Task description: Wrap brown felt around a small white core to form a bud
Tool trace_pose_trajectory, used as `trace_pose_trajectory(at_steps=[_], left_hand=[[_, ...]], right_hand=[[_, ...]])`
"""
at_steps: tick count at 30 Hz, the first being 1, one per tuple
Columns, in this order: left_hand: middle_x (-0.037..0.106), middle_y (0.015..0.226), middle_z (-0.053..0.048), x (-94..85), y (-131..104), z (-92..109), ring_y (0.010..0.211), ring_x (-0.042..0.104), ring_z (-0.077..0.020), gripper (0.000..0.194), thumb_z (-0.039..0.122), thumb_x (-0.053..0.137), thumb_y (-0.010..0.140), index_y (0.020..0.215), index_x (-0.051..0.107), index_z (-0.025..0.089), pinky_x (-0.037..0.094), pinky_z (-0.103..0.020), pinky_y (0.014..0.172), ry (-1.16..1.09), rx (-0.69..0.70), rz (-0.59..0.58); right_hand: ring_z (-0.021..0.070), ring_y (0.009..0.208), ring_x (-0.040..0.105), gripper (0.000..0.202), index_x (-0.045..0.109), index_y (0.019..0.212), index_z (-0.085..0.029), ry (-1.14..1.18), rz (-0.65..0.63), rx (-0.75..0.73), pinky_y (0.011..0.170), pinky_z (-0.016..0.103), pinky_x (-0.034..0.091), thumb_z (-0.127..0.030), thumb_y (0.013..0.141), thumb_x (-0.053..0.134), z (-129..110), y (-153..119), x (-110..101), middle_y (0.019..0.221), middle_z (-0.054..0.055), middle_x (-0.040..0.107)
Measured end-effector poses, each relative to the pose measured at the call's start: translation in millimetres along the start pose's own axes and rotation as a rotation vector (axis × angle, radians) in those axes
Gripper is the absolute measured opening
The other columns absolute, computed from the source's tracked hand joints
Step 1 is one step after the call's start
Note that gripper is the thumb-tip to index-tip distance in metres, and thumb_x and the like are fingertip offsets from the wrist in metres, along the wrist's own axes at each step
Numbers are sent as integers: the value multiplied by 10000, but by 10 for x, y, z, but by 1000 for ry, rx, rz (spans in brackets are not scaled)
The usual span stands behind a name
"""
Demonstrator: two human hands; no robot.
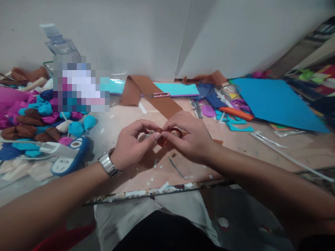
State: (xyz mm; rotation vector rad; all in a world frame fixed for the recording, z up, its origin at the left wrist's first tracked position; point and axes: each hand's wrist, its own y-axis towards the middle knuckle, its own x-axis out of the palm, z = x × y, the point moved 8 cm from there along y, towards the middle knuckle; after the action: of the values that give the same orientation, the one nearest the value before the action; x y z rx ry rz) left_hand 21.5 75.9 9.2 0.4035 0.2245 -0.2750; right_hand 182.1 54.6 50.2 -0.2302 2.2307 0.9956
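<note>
Above the middle of the pale pinkish tabletop (125,177), pinches a small, crumpled piece of brown paper (161,141) with left hand (132,143) and right hand (192,136), fingertips almost meeting. Closes left thumb and forefinger narrowly on one side, apparently to steady so slight a thing. Brings right thumb and forefinger just as close on the other side, with a thin brown loop (177,131) arching between them, probably to control the folds from there. Cannot tell how tightly the right fingertips press, nor what the hidden fingers do. Holds everything clear of the tabletop and near the body, likely for a better view and freer fingers.

Has a wide, folded brown strip (159,96) lying just beyond the hands, across a long turquoise sheet (184,89), seemingly within easy reach. Has a slim pink-handled tool (161,94) resting on that strip, perhaps so as to be found quickly. To the right, has an orange plastic-handled cutter (237,113) among blue and purple scraps, beside a large bright blue sheet (277,101), presumably out of the hands' way. To the left, has a heap of coloured paper-wrapped bundles (43,108) massed behind a blue-and-white power strip (70,157), perhaps to leave room for both wrists
</note>
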Motion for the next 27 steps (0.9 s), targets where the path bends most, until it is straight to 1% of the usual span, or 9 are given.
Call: trace_pose_trajectory(at_steps=[5, 9, 16, 22, 27], left_hand=[[735, 1020, -56, 5, 1, 16, 935, 679, -172, 189, 292, 758, 897, 1038, 711, 176, 525, -314, 862, -19, 1, -4], [728, 1004, -52, 0, -1, 18, 915, 673, -165, 153, 267, 739, 903, 1016, 709, 168, 524, -312, 855, -3, -2, -12], [724, 963, -43, 14, -7, -17, 884, 674, -156, 130, 255, 726, 904, 997, 717, 166, 530, -292, 824, -49, -47, -29], [728, 942, -34, 50, -7, -50, 857, 680, -142, 136, 268, 736, 903, 990, 714, 165, 541, -265, 791, -136, -87, -58], [739, 956, -33, 44, -7, -68, 866, 687, -137, 134, 276, 741, 908, 991, 722, 174, 545, -257, 802, -136, -83, -55]], right_hand=[[197, 869, 655, 84, 733, 921, -220, 1, -8, -1, 859, 367, 454, -292, 950, 699, -14, 4, 9, 864, 19, 755], [198, 852, 640, 103, 743, 926, -217, 0, -46, 9, 854, 372, 435, -300, 956, 688, -9, 4, 40, 856, 21, 748], [198, 861, 627, 119, 727, 915, -219, 40, -113, 3, 855, 367, 427, -283, 975, 646, -24, 2, 86, 864, 21, 748], [199, 831, 619, 104, 722, 908, -214, 56, -114, -16, 815, 358, 431, -256, 961, 643, -37, 3, 88, 832, 25, 730], [203, 850, 621, 85, 712, 896, -214, 43, -100, 2, 828, 361, 437, -244, 951, 654, -35, 2, 76, 831, 21, 734]])
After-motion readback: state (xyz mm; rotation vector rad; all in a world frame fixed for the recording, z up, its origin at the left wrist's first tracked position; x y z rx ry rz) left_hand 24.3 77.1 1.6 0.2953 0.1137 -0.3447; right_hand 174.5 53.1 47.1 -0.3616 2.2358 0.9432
